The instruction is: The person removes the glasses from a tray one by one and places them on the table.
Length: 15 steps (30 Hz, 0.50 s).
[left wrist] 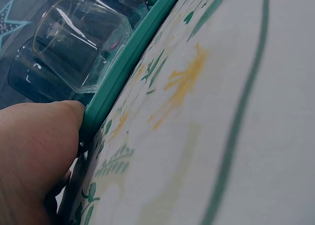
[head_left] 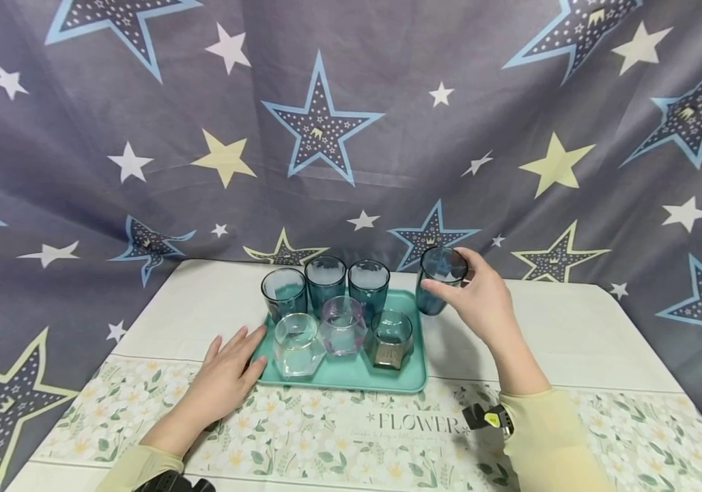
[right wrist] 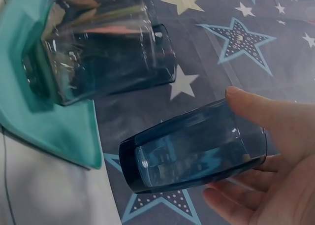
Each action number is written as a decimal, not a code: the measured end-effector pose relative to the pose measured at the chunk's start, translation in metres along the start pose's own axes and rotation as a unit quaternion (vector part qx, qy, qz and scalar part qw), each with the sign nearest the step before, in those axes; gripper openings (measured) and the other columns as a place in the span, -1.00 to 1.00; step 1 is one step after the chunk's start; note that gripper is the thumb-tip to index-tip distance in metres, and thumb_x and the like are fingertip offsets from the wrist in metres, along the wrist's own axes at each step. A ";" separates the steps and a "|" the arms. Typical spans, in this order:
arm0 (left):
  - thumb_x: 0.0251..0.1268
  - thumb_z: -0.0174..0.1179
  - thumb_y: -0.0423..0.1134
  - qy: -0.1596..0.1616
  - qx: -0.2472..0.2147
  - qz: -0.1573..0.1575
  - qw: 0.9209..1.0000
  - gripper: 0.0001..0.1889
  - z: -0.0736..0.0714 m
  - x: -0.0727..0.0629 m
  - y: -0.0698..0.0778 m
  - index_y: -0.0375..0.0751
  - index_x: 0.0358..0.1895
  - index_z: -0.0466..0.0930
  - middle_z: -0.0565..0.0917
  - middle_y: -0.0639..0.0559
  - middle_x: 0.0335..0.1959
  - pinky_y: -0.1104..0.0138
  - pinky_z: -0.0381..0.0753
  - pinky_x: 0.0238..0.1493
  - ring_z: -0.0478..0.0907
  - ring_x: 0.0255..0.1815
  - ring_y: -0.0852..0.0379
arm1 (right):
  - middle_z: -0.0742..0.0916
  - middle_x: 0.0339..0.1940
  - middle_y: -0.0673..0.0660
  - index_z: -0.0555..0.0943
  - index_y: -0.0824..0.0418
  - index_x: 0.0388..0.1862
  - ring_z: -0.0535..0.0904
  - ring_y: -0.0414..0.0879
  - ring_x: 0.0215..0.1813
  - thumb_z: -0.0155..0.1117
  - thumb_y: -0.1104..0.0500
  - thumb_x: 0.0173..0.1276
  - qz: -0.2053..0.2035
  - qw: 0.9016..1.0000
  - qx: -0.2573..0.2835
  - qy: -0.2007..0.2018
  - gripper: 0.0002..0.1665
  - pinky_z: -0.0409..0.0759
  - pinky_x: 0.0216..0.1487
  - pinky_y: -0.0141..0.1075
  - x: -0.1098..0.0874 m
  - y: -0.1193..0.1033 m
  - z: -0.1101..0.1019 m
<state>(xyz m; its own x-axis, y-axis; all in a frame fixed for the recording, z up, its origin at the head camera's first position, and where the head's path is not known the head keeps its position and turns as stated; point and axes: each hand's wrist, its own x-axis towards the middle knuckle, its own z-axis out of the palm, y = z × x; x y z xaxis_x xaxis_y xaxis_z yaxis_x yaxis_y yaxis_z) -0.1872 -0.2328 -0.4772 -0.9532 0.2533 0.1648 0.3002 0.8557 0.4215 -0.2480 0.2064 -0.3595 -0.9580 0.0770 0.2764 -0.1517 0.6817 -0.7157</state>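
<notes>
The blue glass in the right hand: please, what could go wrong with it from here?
The blue glass could slip, as the right hand grips it near the rim. If it swings toward the tray, it might knock the small smoky glass standing near that side. The left hand touches the tray's left edge, so a careless push might shift the tray.

On the green tray (head_left: 339, 384), the bottoms of the back glasses (head_left: 325, 281) are partly covered by the front cups (head_left: 299, 354), to the tray's right the held glass (head_left: 432, 299) hides some fingers of the right hand (head_left: 489, 304), and before the tray the line (head_left: 405, 434) under "FLOWER" (head_left: 418, 421) is too small to read.
</notes>
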 end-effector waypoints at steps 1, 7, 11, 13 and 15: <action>0.80 0.13 -0.10 0.000 -0.001 0.000 1.000 -0.36 0.000 0.000 0.000 -0.32 0.72 0.30 0.37 -0.29 0.68 -0.43 -0.19 0.66 0.18 0.73 -0.40 | 0.77 0.22 0.28 0.48 0.20 0.63 0.72 0.17 0.05 0.69 -0.27 0.32 0.001 1.000 -0.001 0.002 0.08 0.63 0.01 0.03 0.000 0.001 -0.002; 0.80 0.13 -0.10 -0.001 -0.003 0.001 1.000 -0.36 0.003 0.000 -0.001 -0.32 0.72 0.30 0.38 -0.29 0.68 -0.44 -0.18 0.65 0.18 0.73 -0.40 | 0.77 0.21 0.28 0.46 0.18 0.66 0.72 0.19 0.10 0.66 -0.36 0.31 0.018 1.000 -0.002 -0.005 0.13 0.62 0.03 0.02 -0.004 0.009 -0.011; 0.80 0.12 -0.08 -0.002 -0.001 0.004 1.000 -0.36 0.002 0.000 -0.001 -0.31 0.72 0.29 0.37 -0.28 0.68 -0.44 -0.18 0.66 0.17 0.73 -0.40 | 0.75 0.27 0.31 0.41 0.20 0.69 0.71 0.22 0.17 0.65 -0.36 0.33 0.026 1.000 -0.001 -0.010 0.17 0.64 0.06 0.04 -0.008 0.016 -0.019; 0.80 0.12 -0.08 -0.001 -0.001 0.003 1.000 -0.36 0.001 0.001 -0.001 -0.30 0.73 0.29 0.37 -0.28 0.68 -0.43 -0.18 0.66 0.17 0.73 -0.39 | 0.73 0.31 0.33 0.39 0.22 0.70 0.71 0.24 0.20 0.64 -0.34 0.35 0.028 1.000 0.003 -0.009 0.17 0.64 0.08 0.04 -0.009 0.018 -0.024; 0.80 0.12 -0.08 -0.002 -0.001 0.002 1.000 -0.36 0.000 0.001 -0.002 -0.30 0.73 0.29 0.37 -0.28 0.68 -0.43 -0.19 0.66 0.16 0.74 -0.39 | 0.71 0.35 0.34 0.37 0.22 0.72 0.69 0.25 0.24 0.64 -0.33 0.36 0.032 0.999 0.009 -0.009 0.18 0.62 0.12 0.03 -0.010 0.021 -0.028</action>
<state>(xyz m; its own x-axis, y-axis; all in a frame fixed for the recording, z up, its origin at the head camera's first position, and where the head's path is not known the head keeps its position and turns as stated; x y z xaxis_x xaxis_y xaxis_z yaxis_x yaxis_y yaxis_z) -0.1883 -0.2340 -0.4780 -0.9523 0.2577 0.1635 0.3037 0.8537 0.4231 -0.2344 0.2405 -0.3593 -0.9699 0.1066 0.2192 -0.0952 0.6622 -0.7432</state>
